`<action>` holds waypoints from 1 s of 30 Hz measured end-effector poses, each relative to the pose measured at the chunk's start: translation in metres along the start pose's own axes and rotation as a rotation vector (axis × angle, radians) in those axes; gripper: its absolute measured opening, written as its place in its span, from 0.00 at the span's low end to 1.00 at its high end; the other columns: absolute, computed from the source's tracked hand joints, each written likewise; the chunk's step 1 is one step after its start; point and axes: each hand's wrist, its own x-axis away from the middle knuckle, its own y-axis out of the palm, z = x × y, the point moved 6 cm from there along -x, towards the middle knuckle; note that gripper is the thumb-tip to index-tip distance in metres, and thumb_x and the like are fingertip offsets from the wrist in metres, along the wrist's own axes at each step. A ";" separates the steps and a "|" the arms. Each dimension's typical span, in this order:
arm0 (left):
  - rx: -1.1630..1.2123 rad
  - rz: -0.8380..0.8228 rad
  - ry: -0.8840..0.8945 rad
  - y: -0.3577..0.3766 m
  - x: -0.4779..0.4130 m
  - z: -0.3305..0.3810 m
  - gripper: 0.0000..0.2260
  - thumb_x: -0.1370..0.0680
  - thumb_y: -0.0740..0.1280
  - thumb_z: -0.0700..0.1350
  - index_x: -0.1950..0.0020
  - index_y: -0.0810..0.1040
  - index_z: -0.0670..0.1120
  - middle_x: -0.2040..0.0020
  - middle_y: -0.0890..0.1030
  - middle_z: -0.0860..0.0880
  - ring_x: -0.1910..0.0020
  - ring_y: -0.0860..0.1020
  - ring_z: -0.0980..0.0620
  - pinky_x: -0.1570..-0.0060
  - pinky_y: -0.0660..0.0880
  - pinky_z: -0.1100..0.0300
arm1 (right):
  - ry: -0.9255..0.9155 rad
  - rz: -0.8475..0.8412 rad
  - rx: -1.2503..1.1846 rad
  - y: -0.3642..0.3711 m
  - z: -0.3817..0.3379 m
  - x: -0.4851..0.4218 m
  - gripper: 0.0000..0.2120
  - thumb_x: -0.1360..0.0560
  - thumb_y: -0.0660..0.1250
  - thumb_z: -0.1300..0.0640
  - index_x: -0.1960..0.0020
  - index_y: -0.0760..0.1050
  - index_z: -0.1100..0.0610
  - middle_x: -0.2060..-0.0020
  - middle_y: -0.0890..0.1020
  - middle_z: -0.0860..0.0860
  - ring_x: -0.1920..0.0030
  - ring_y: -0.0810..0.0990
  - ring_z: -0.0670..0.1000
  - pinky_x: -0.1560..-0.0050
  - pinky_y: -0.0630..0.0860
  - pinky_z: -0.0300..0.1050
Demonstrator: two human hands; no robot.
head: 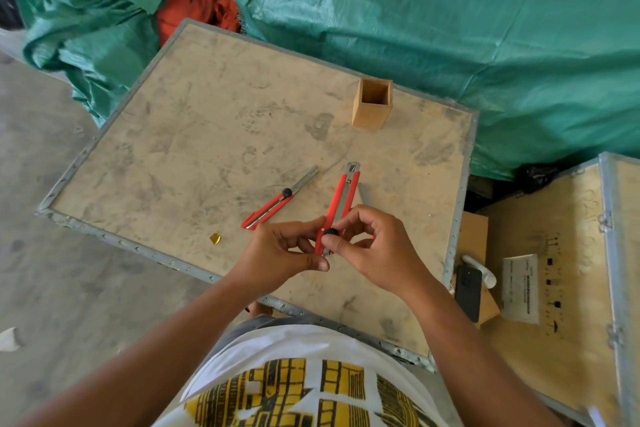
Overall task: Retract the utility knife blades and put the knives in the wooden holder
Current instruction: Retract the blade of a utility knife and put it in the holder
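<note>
Red utility knife [337, 210] pinched by both hands' curled fingers [341, 246].

Held knife [341, 199]: red body, black knob, only a short blade tip showing, raised and pointing away. Second knife [277, 202]: red, flat on the crate top, blade fully extended. Holder [372, 103]: wooden, square, upright, empty, well beyond both.

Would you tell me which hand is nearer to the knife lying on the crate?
Left. The left hand sits right beside the handle end of the lying knife; the right hand is farther off, beyond the held knife.
</note>
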 end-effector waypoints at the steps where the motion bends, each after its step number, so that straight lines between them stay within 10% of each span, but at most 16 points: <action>1: 0.004 -0.001 -0.004 0.001 -0.001 0.001 0.29 0.37 0.81 0.34 0.38 0.80 0.47 0.53 0.88 0.51 0.64 0.82 0.56 0.55 0.81 0.62 | -0.011 0.000 0.004 0.000 -0.001 0.001 0.09 0.29 0.79 0.53 0.52 0.82 0.52 0.56 0.86 0.45 0.57 0.85 0.47 0.60 0.83 0.42; 15: -0.009 -0.052 -0.045 0.015 -0.050 0.004 0.29 0.37 0.81 0.35 0.38 0.82 0.47 0.51 0.87 0.47 0.61 0.83 0.51 0.49 0.82 0.55 | 0.068 0.137 -0.201 -0.037 0.012 -0.033 0.07 0.22 0.73 0.58 0.44 0.82 0.51 0.51 0.87 0.48 0.53 0.88 0.49 0.57 0.87 0.49; 23: -0.162 0.003 0.049 0.014 -0.176 0.043 0.26 0.35 0.81 0.38 0.39 0.82 0.51 0.55 0.87 0.58 0.60 0.85 0.57 0.47 0.78 0.61 | 0.023 0.266 -0.111 -0.104 0.010 -0.142 0.13 0.24 0.74 0.64 0.42 0.83 0.53 0.48 0.87 0.54 0.53 0.89 0.50 0.58 0.87 0.45; 30: -0.311 0.068 0.071 0.009 -0.307 0.059 0.22 0.30 0.78 0.38 0.37 0.81 0.45 0.45 0.86 0.48 0.53 0.85 0.50 0.44 0.79 0.56 | -0.012 0.519 0.068 -0.161 0.042 -0.255 0.13 0.26 0.75 0.60 0.44 0.85 0.47 0.50 0.87 0.49 0.54 0.88 0.53 0.52 0.86 0.58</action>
